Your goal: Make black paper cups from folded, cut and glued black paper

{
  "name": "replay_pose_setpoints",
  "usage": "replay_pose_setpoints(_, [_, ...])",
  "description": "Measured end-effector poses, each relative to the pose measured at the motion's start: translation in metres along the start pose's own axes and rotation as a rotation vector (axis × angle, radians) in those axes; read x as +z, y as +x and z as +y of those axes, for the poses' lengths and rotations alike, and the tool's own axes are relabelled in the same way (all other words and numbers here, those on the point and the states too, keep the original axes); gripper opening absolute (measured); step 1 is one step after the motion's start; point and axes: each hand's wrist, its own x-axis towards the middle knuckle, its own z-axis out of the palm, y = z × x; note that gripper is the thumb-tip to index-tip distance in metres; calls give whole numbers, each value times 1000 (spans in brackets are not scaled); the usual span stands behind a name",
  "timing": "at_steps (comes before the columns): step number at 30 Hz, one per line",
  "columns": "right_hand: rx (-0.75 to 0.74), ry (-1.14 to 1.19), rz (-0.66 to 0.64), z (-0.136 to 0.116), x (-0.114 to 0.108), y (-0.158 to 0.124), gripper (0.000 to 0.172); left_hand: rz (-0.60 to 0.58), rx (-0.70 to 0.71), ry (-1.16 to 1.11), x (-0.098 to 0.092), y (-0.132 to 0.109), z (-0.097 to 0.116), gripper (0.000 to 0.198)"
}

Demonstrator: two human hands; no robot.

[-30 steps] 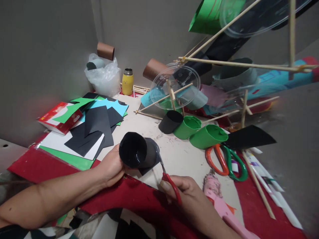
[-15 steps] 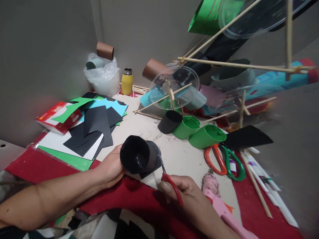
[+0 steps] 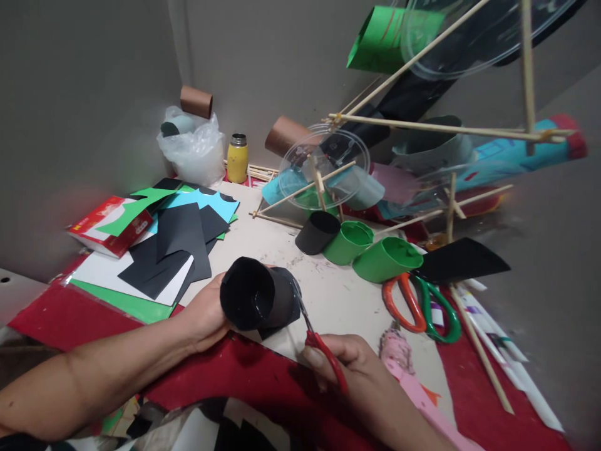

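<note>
My left hand [image 3: 209, 316] grips a black paper cylinder [image 3: 251, 294] from its left side, its opening tilted toward me; most of the fingers are hidden behind it. At the cylinder's far end a flat black paper piece [image 3: 292, 300] sticks out past the tube wall. Small red-handled scissors [image 3: 328, 357] are in my right hand [image 3: 345, 360], with thumb and fingers at the handles. Their blades lie at the edge of that black piece; whether the blades are parted I cannot make out. Behind stand a black paper ring [image 3: 318, 232] and green paper rings [image 3: 387, 260].
Cut paper sheets [image 3: 181, 235] and a red box [image 3: 110, 225] lie at left. A yellow bottle [image 3: 237, 160] and a plastic bag [image 3: 197, 153] stand behind. A wooden stick frame [image 3: 441, 128] overhangs the right. Large orange-and-green-handled scissors [image 3: 404, 300] and a pink glue gun [image 3: 413, 388] lie right.
The black cylinder and my left hand have shifted slightly left in view. The scissors stay at the black piece's edge. The whole view has moved a little.
</note>
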Motion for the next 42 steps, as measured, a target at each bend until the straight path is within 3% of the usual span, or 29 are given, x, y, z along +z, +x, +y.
replay_pose_setpoints(11, [-74, 9, -87, -1, -3, -1, 51, -14, -7, 4, 2, -2, 0, 22])
replay_pose_setpoints(18, [-90, -65, -21, -2, -1, 1, 54, -1, -39, 20, 0, 0, -3, 26])
replay_pose_setpoints(25, [-63, 5, -41, 2, -3, -1, 52, -52, -23, 21, 1, -2, -3, 31])
replay_pose_setpoints(42, [-81, 63, -57, 4, -1, -1, 51, -45, -4, -6, -6, 0, -5, 31])
